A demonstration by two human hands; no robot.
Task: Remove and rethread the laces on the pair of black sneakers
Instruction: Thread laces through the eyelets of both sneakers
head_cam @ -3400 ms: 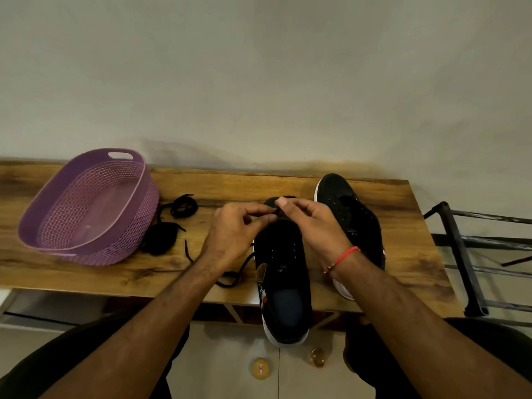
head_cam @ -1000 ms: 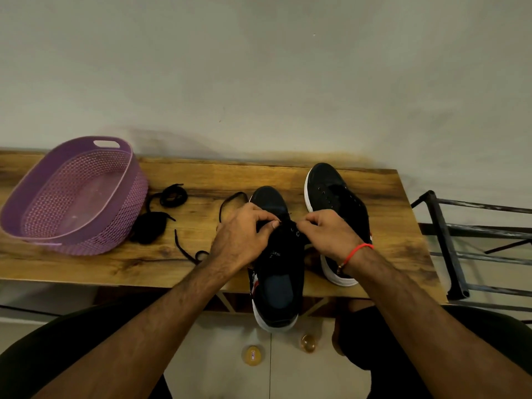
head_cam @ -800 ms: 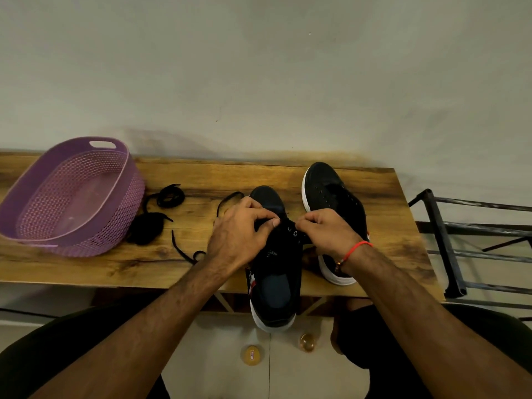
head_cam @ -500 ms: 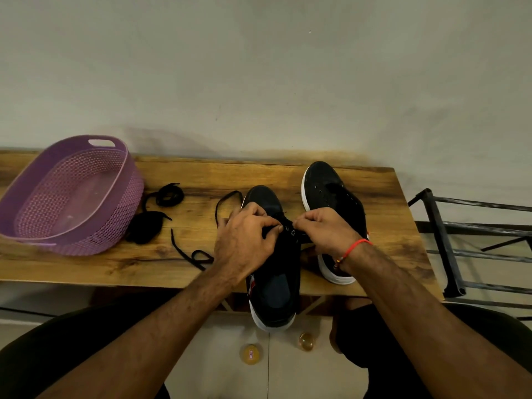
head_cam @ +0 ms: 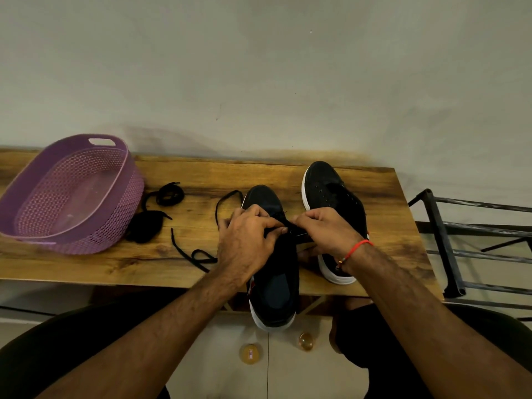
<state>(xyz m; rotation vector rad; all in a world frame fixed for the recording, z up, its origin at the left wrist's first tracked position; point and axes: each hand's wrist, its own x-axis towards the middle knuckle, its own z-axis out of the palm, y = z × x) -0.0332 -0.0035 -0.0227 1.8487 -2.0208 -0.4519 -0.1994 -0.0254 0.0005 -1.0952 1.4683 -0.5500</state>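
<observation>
Head-worn view, angled down, close over table point(head_cam: 86, 266)

We think this is a room in a home. We see a long wooden table point(head_cam: 201, 180) pushed up against a plain, pale wall point(head_cam: 259, 67) with small marks on it. A purple plastic basket point(head_cam: 72, 194) with little holes sits on the table. A black metal rack point(head_cam: 449, 243), like one for shoes, stands at the right end. The floor has pale tiles point(head_cam: 288, 375), and two small round amber things point(head_cam: 305, 341) lie there. We cannot tell which room it is.
</observation>
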